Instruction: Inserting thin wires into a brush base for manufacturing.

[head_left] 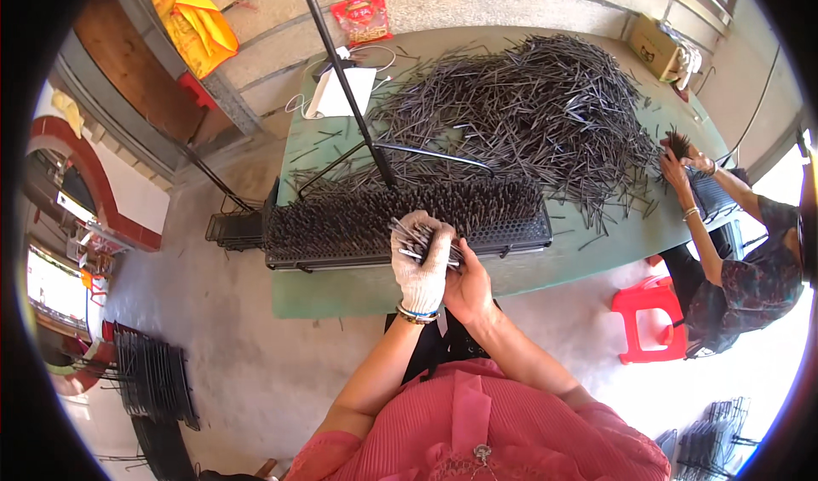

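A bundle of thin sticks (414,241) sits in your gloved left hand (433,264), fingers curled around it, by the front of the stick-filled black rack (520,234). Your bare right hand (469,289) cups alongside, partly curled; whether it grips any, I can't tell. Behind, a stick heap (579,102) lies on the green table (571,257).

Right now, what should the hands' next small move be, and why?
Probably stand some thin rods from the gloved left hand in the black mesh rack: its right front looks bare, upright rods crowd behind, and the bare right hand is beside the left.
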Demonstrator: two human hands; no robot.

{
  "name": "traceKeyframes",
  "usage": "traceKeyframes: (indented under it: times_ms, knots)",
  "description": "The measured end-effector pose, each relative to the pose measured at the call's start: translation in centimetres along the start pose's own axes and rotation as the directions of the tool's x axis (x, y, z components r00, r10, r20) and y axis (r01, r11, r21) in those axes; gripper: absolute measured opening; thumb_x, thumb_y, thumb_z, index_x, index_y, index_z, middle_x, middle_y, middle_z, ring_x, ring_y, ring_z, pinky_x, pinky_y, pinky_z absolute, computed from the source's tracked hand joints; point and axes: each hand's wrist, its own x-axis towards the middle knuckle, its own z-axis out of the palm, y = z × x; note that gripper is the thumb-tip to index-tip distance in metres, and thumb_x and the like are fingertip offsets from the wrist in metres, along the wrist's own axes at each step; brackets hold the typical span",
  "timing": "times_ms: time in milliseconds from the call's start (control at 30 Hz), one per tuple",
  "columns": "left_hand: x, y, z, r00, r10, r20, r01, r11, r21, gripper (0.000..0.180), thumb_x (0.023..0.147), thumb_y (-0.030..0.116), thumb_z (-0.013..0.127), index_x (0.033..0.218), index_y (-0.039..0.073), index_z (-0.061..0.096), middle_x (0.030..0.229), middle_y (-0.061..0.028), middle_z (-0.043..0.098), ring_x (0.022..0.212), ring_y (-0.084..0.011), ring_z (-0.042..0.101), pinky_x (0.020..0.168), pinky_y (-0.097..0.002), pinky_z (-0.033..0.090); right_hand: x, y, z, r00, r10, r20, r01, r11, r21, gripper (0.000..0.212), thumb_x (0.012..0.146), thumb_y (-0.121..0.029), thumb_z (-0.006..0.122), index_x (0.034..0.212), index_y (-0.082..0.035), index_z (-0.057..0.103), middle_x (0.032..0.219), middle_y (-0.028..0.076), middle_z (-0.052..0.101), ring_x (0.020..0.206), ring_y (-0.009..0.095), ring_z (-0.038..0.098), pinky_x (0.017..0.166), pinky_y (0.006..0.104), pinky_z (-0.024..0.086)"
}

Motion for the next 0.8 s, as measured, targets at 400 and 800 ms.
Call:
traceKeyframes:
  times_ms: [400,800]
  knots:
    - [-1.2,-2.2,0.0,0.930,0.251,0.268,-0.330,0.891,0.311,0.063,0.079,-0.012,0.067,0.132,0.008,0.039,0.101,-0.0067,0.059,0.084,-0.0130,0.060,0.081,-0.0299,0.053,-0.7,-0.6,-0.5,0.996,0.063,0.057,-0.062,0.998,-0.026,0.043,0.102,-0.036,0.038,0.129,-0.003,0.049,0.132,0.013,0.054,0.122,0.026,0.050,0.109,0.0407,0.036]
    - [-2.0,-3.0,0.3,0.894,0.083,0.441,-0.284,0.865,0.414,0.086,0.075,-0.007,0.074,0.144,0.008,0.024,0.103,-0.0081,0.059,0.088,-0.0145,0.059,0.083,-0.0283,0.050,1.4,-0.9,-2.7,0.985,-0.111,0.131,0.075,0.964,0.255,0.023,0.099,-0.029,0.044,0.106,-0.012,0.058,0.102,0.002,0.060,0.097,0.018,0.058,0.088,0.0330,0.048]
